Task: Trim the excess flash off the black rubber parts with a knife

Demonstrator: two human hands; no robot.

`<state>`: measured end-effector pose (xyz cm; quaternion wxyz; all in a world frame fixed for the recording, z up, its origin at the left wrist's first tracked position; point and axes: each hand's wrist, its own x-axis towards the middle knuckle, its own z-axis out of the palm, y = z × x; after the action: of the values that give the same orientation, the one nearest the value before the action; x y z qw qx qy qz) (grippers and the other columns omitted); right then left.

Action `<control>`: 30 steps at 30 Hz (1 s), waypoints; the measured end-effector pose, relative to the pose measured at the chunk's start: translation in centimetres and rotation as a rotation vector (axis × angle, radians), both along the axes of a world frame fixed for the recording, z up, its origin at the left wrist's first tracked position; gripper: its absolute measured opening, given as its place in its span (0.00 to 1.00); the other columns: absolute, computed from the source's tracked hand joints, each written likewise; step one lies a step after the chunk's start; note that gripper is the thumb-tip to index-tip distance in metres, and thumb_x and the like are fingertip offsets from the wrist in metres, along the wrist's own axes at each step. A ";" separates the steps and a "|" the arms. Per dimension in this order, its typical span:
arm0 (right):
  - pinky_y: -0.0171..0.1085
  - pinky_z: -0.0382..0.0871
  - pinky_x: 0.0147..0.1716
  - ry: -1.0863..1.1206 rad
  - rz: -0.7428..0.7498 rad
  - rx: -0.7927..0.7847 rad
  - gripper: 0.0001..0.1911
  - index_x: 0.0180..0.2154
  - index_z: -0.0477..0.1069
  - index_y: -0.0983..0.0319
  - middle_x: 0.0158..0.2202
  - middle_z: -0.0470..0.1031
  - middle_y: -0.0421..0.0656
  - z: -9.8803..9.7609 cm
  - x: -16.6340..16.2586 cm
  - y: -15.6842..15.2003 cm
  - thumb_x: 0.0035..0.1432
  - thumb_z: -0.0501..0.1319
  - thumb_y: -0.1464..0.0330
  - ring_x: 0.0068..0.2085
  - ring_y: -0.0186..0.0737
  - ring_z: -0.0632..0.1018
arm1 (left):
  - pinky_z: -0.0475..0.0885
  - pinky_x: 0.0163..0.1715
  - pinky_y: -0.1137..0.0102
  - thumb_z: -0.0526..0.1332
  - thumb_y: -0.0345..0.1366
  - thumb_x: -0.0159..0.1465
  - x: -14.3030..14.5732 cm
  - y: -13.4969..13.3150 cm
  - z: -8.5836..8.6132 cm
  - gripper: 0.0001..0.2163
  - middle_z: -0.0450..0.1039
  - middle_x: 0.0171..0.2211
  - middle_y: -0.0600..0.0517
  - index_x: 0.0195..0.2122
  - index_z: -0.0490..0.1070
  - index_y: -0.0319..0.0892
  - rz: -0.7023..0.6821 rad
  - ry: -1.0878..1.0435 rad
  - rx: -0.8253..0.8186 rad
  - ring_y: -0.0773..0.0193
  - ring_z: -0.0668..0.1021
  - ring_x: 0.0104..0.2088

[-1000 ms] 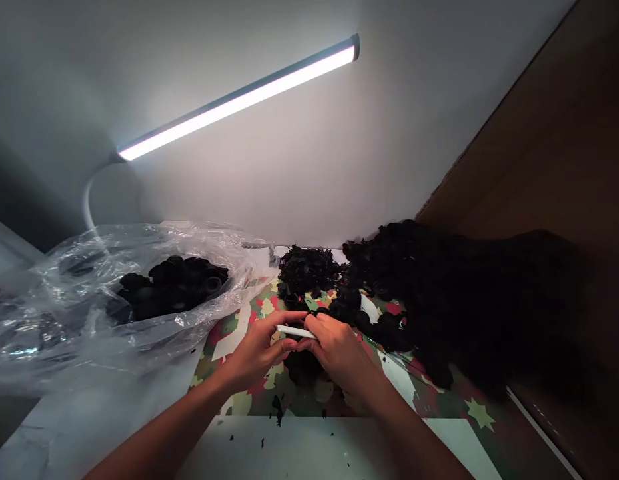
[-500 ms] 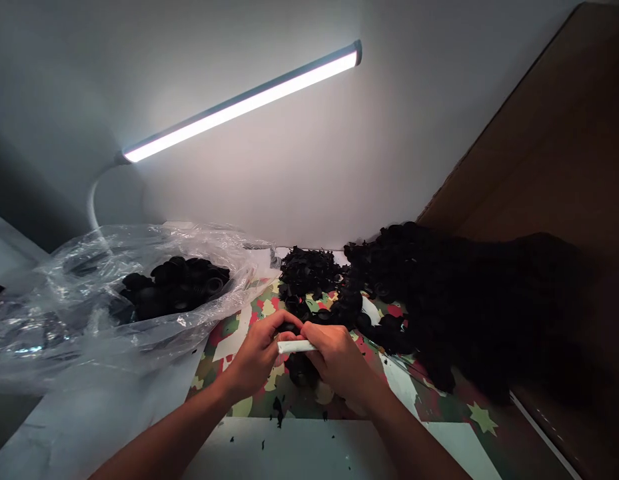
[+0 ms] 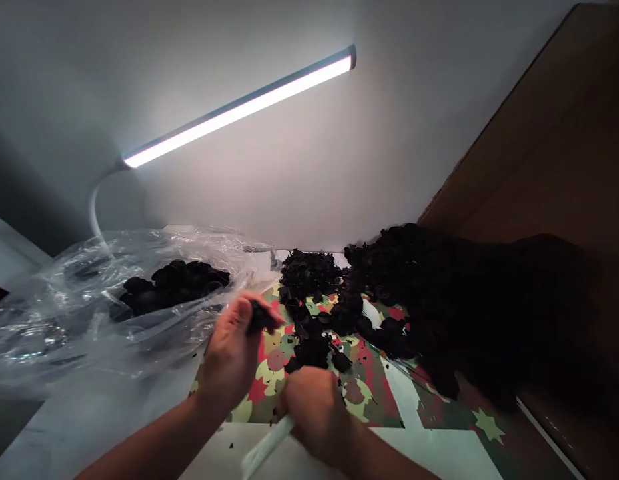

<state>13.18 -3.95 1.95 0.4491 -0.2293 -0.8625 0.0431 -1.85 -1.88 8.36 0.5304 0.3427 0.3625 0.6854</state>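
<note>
My left hand (image 3: 232,360) is closed around a black rubber-looking piece (image 3: 260,317), raised beside the plastic bag's right edge; its exact shape is hidden by the fingers. Lower and nearer to me, my right hand (image 3: 316,408) is wrapped around a white stick-like tool (image 3: 267,445). The tool's pale end points down and left, and its other end is hidden by the fist. Just beyond that hand, a small heap of black pieces (image 3: 312,350) lies on the patterned sheet (image 3: 356,393).
A clear plastic bag (image 3: 44,320) at left holds black round parts (image 3: 174,287). Black scraps (image 3: 310,272) are heaped at the back. A large dark pile (image 3: 439,307) fills the right side, against a cardboard panel (image 3: 554,133). A lit bar lamp (image 3: 244,107) hangs above.
My hands have come apart. The left has moved left and up with the black piece; the right has dropped nearer to me, its white tool now slanting down-left.
</note>
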 end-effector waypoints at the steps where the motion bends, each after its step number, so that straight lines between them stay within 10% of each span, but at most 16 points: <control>1: 0.37 0.51 0.23 0.024 -0.043 -0.026 0.21 0.23 0.63 0.59 0.18 0.62 0.36 -0.1 0.5 0.4 0.71 0.48 0.68 0.20 0.34 0.62 | 0.68 0.31 0.72 0.64 0.54 0.64 -0.1 0.0 0.2 0.19 0.75 0.28 0.50 0.34 0.74 0.41 -0.065 0.034 0.012 0.64 0.73 0.30; 12: 0.33 0.61 0.26 -0.236 -0.216 -0.569 0.11 0.26 0.73 0.61 0.38 0.71 0.41 1.4 8.1 5.5 0.61 0.60 0.71 0.25 0.30 0.68 | 0.69 0.51 0.64 0.65 0.57 0.60 -0.8 1.6 -3.4 0.24 0.81 0.43 0.45 0.46 0.74 0.43 -0.265 0.297 0.161 0.54 0.78 0.47; 19: 0.36 0.64 0.31 0.238 -0.150 -0.885 0.17 0.39 0.77 0.60 0.25 0.71 0.39 1.6 5.1 4.8 0.71 0.53 0.60 0.28 0.38 0.72 | 0.66 0.56 0.63 0.66 0.37 0.65 -0.9 1.4 -3.8 0.15 0.75 0.57 0.44 0.53 0.73 0.45 -0.323 0.456 0.101 0.52 0.74 0.58; 24: 0.33 0.54 0.20 0.485 -0.026 -1.208 0.20 0.37 0.73 0.61 0.25 0.68 0.37 2.1 2.7 3.4 0.65 0.59 0.50 0.22 0.31 0.61 | 0.58 0.63 0.58 0.62 0.27 0.66 -0.6 0.9 -4.5 0.28 0.71 0.62 0.47 0.66 0.59 0.52 -0.372 0.521 0.078 0.54 0.69 0.64; 30: 0.33 0.61 0.23 0.481 -0.106 -1.178 0.13 0.33 0.73 0.60 0.25 0.70 0.36 2.4 2.2 2.8 0.60 0.66 0.56 0.24 0.34 0.67 | 0.60 0.65 0.57 0.67 0.31 0.63 -0.2 0.7 -5.0 0.28 0.68 0.64 0.45 0.64 0.65 0.52 -0.408 0.536 0.123 0.50 0.68 0.65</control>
<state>15.42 -1.14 4.31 0.4303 -0.4640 -0.5567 0.5382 -2.05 -1.21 3.36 0.5207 0.6074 0.3711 0.4714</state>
